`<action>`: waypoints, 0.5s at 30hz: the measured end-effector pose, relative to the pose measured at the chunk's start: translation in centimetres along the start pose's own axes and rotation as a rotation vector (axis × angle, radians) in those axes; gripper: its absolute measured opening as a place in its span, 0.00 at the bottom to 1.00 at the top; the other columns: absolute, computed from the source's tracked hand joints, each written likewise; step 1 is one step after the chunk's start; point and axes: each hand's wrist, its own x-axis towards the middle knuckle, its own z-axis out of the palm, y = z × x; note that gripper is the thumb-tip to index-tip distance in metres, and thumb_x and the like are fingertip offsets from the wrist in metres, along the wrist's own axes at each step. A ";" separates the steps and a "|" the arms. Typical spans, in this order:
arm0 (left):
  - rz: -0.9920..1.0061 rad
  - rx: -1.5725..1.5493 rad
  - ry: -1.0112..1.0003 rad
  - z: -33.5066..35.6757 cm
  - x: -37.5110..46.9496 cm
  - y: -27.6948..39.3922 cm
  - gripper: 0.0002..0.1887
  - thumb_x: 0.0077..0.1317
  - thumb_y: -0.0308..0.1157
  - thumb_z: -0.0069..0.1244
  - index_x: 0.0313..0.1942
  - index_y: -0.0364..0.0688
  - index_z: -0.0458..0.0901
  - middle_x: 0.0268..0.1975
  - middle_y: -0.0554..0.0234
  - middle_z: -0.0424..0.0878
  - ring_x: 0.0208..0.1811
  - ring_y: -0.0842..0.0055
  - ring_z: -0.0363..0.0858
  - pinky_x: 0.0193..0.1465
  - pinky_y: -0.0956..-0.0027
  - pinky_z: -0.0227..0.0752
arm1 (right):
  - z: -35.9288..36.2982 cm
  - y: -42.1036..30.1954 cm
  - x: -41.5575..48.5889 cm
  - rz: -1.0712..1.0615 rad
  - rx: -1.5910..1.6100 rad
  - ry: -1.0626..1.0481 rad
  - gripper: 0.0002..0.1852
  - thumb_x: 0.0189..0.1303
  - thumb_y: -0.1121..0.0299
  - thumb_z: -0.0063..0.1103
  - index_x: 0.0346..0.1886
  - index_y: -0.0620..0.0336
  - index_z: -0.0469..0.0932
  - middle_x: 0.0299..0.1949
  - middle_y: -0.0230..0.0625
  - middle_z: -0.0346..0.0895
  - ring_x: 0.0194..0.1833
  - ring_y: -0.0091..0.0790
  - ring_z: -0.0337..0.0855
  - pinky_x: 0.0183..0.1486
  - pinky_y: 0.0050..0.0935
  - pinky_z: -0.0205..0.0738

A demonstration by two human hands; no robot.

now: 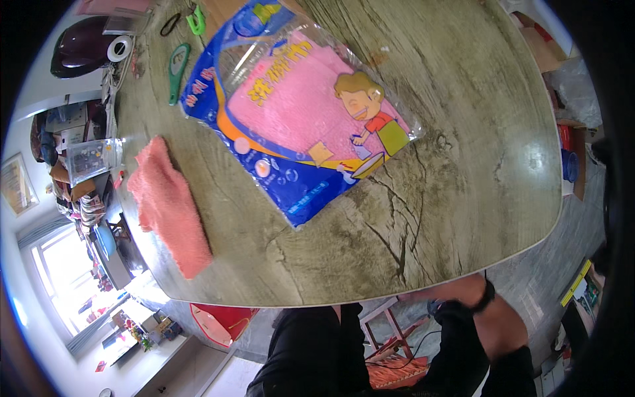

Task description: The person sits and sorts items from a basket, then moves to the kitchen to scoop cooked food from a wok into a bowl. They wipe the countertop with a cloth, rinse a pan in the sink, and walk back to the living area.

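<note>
My right hand [444,292] is low at the table's near edge, its fingers partly hidden under the tabletop, a dark band at the wrist. What its fingers do cannot be made out. My left hand is out of view. On the marbled tabletop [471,198] lies a clear and blue printed plastic package [292,109] with a pink cloth inside. Left of it rests a loose salmon-pink fluffy cloth [171,208], folded lengthwise.
A green-handled tool [178,74], a bright green clip-like item [196,21] and a dark loop [170,25] lie at the upper left. A white tape-like roll [119,48] is near the left edge. Below the table are a red bag [223,322] and a wooden-framed stool [387,327].
</note>
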 end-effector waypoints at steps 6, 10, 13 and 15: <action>-0.103 -0.064 -0.129 -2.2 -12.7 1.4 0.20 0.71 0.25 0.55 0.63 0.37 0.76 0.59 0.63 0.80 0.55 0.80 0.77 0.59 0.74 0.72 | 0.0 -16.5 -5.0 -0.412 0.113 -0.068 0.24 0.64 0.63 0.69 0.61 0.57 0.77 0.62 0.42 0.78 0.59 0.46 0.81 0.62 0.40 0.76; -0.154 -0.136 -0.293 -4.3 -23.0 4.6 0.20 0.72 0.24 0.54 0.63 0.37 0.76 0.60 0.65 0.80 0.55 0.82 0.77 0.59 0.75 0.71 | -3.9 -22.8 -0.1 -0.263 -0.451 0.699 0.32 0.59 0.63 0.72 0.65 0.62 0.72 0.64 0.50 0.74 0.61 0.51 0.77 0.63 0.45 0.73; -0.244 -0.090 -0.496 -6.5 -29.6 7.4 0.20 0.72 0.23 0.54 0.63 0.37 0.76 0.61 0.66 0.80 0.55 0.84 0.77 0.59 0.76 0.70 | -5.7 -23.2 8.0 -0.209 -0.780 1.044 0.41 0.55 0.64 0.74 0.71 0.62 0.64 0.64 0.54 0.72 0.64 0.56 0.73 0.65 0.50 0.70; -0.216 -0.121 -0.679 -8.8 -32.5 9.0 0.19 0.73 0.23 0.53 0.63 0.37 0.76 0.60 0.68 0.80 0.55 0.83 0.77 0.59 0.76 0.71 | -6.0 -22.9 10.1 -0.087 -0.827 1.046 0.44 0.53 0.65 0.75 0.72 0.62 0.62 0.66 0.54 0.70 0.63 0.57 0.73 0.64 0.50 0.71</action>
